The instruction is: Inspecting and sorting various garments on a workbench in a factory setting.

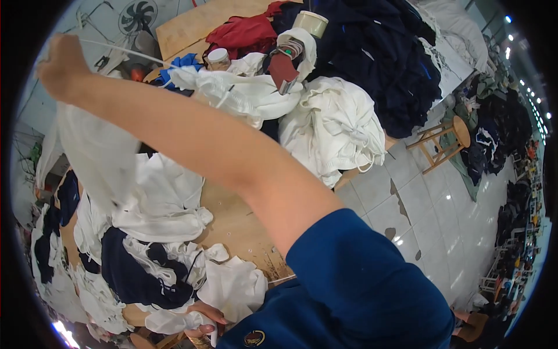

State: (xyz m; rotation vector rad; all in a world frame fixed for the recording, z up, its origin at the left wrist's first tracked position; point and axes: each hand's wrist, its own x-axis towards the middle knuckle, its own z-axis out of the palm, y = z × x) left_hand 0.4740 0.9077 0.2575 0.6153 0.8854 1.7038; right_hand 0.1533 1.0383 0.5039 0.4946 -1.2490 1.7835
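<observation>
My right arm reaches across to the upper left, where my right hand (63,68) is closed in a fist. A thin white cord (125,49) runs from the fist toward white ribbed garments (250,93) on the table. Just below the fist hangs a blurred white garment (99,154); whether the fist grips it too, I cannot tell. At the bottom, my left hand (206,319) is partly hidden by my body, its fingers closed on a piece of white cloth (168,320). White garments (157,200) and a navy garment (136,270) lie between the hands.
Dark navy garments (372,58), a red garment (244,34) and a bundled white pile (334,125) cover the far table. A white-lidded jar (218,58), a cream container (311,23) and a tape roll (290,52) stand among them. A wooden stool (444,136) is on the tiled floor.
</observation>
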